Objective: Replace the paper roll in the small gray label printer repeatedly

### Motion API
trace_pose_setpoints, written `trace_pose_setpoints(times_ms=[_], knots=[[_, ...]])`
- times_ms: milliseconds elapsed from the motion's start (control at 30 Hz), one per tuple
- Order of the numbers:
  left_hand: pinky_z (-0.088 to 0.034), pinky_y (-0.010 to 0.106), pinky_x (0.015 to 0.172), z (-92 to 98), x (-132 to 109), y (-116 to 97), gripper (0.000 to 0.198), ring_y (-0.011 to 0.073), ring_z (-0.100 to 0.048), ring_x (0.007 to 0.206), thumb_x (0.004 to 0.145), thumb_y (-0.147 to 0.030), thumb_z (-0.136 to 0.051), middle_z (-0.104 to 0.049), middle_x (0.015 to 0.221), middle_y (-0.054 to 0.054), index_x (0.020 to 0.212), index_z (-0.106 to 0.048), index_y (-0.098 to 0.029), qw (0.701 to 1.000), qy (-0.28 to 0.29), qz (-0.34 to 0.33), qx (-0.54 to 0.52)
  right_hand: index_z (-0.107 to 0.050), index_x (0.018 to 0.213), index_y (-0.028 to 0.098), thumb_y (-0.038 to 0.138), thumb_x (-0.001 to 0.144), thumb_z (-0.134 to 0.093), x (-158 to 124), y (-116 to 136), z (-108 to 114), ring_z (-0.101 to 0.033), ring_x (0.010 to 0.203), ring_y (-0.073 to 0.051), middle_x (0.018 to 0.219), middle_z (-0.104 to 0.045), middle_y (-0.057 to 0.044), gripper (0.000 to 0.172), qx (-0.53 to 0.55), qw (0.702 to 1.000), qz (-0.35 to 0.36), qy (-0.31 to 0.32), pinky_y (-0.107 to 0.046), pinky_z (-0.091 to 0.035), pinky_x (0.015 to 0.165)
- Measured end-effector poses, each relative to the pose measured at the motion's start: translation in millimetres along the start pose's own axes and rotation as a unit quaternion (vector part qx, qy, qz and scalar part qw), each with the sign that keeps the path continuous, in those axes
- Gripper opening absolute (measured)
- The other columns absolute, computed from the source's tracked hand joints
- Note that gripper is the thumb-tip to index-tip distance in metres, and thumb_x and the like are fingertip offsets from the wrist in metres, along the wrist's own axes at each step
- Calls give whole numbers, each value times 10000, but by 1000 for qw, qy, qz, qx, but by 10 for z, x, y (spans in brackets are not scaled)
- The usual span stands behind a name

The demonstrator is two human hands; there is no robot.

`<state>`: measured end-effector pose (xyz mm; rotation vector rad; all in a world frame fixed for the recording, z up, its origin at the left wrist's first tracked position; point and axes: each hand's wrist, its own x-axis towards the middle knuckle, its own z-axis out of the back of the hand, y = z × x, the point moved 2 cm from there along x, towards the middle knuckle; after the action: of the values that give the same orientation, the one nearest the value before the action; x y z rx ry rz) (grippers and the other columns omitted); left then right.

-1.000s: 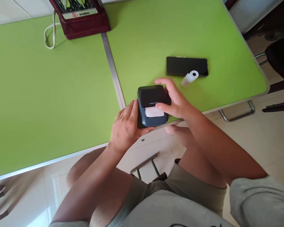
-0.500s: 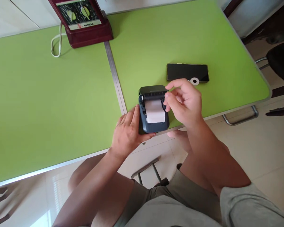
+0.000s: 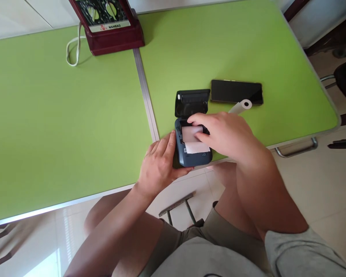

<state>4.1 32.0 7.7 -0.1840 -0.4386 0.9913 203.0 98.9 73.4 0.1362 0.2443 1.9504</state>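
A small dark blue portable printer (image 3: pixel 197 159) sits at the table's front edge with its black lid (image 3: pixel 192 103) swung fully back. Inside lies a white paper roll (image 3: pixel 190 132), its loose end hanging over the printer's front. My left hand (image 3: pixel 158 163) grips the printer, fingers along its left side and thumb at the front. Over the compartment, my right hand (image 3: pixel 223 132) has its thumb and fingers around the paper roll; part of the roll is hidden behind them.
A black phone (image 3: pixel 236 90) lies behind my right hand, with a spare white paper roll (image 3: pixel 241 106) against its near edge. At the back stands a dark red device with dials (image 3: pixel 115 40) and a white cord (image 3: pixel 75 50). A metal strip (image 3: pixel 145 92) crosses the green table (image 3: pixel 75 115).
The printer's lid has gone from partly raised to fully back. My right hand has moved left from beside the lid into the paper compartment. My left hand stays on the printer.
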Motion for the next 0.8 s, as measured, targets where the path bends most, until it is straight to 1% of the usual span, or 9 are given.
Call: trace_pose_setpoints(times_ms=[100, 167, 267, 367, 433, 500, 567, 667, 800], knots=[[-584, 514, 1017, -6, -2, -2, 1054, 379, -678, 1248, 906, -785, -596, -633, 1434, 258, 1630, -289, -83, 1000, 17, 7, -12, -696, 1279, 275, 196, 910, -605, 30, 46, 86, -631, 646, -219, 927, -801, -50, 388, -25, 994, -18, 100, -311, -243, 544], [-573, 513, 1039, -11, -2, -3, 1064, 377, -668, 1267, 894, -768, -635, -625, 1449, 248, 1638, -279, -95, 1000, 24, 10, -18, -671, 1285, 268, 191, 934, -572, 48, 63, 124, -651, 685, -218, 1011, -807, -48, 373, -20, 992, -25, 125, -312, -275, 566], [-556, 503, 1068, -16, 0, 2, 1072, 369, -658, 1291, 882, -753, -668, -614, 1473, 233, 1647, -267, -117, 999, 24, 16, -21, -682, 1219, 259, 173, 899, -612, 33, 45, 158, -678, 769, -221, 1061, -802, -35, 339, 14, 995, -24, 100, -312, -335, 612], [-553, 492, 1062, -19, 5, 10, 1071, 370, -655, 1301, 872, -764, -670, -610, 1478, 235, 1632, -293, -109, 999, 27, 17, -15, -678, 1180, 267, 190, 845, -681, -65, -31, 194, -668, 788, -196, 1110, -783, -23, 343, 140, 989, -15, 54, -312, -411, 646], [-557, 482, 1045, -18, 7, 6, 1078, 372, -655, 1301, 861, -769, -680, -612, 1471, 242, 1617, -313, -94, 999, 30, 14, -7, -638, 1201, 295, 334, 851, -729, -155, -121, 229, -626, 728, -165, 1162, -754, -26, 363, 299, 954, -10, -11, -308, -433, 606], [-553, 468, 1046, -13, 6, -8, 1108, 370, -644, 1322, 842, -757, -714, -609, 1475, 241, 1626, -293, -96, 999, 29, 18, -5, -570, 1215, 348, 621, 845, -695, -234, -247, 256, -553, 638, -149, 1144, -716, -29, 477, 468, 878, -16, -93, -307, -399, 509], [-537, 459, 1070, -8, 6, -29, 1145, 368, -617, 1366, 814, -704, -781, -567, 1529, 234, 1654, -245, -138, 999, 26, 29, -10, -508, 1226, 405, 798, 819, -565, -274, -378, 231, -478, 560, -144, 1093, -677, -24, 569, 567, 814, -45, -120, -318, -344, 446], [-518, 483, 1085, -11, 23, -54, 1141, 404, -557, 1435, 750, -595, -888, -422, 1649, 232, 1655, -274, -266, 999, 17, 31, -8, -479, 1240, 437, 778, 785, -537, -261, -501, 104, -439, 546, -147, 1059, -644, -21, 572, 591, 794, -84, -119, -334, -335, 453], [-496, 555, 1106, -43, 86, -53, 1008, 458, -461, 1504, 721, -575, -917, -348, 1672, 237, 1564, -426, -320, 1000, 1, -11, -19, -503, 995, 348, 551, 736, -742, -213, -518, -172, -453, 603, -142, 877, -547, 11, 407, 595, 759, -110, -241, -290, -277, 445]])
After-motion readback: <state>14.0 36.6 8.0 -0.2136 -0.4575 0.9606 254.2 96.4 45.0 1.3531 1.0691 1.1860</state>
